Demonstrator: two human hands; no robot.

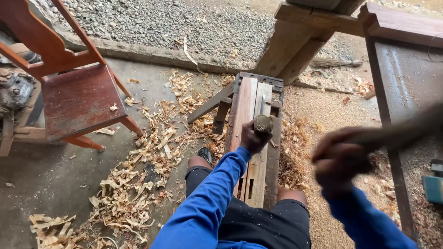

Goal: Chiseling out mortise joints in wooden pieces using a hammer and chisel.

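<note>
My left hand [251, 137] is closed round the wooden handle of a chisel [263, 121], whose blade points away onto pale wooden planks [247, 108] lying lengthwise on a narrow dark workbench [273, 159]. I sit astride the bench in blue sleeves and dark shorts. My right hand [339, 161] is raised at the right, motion-blurred, gripping a long dark mallet or hammer handle [406, 129] that streaks up to the right. The tool's head is out of view.
A red-brown wooden chair [78, 97] stands at left. Wood shavings [134, 180] litter the concrete floor, sawdust [323, 110] lies right of the bench. A wooden frame [392, 92] runs down the right side, timber beams [304, 41] behind, gravel [161, 23] beyond.
</note>
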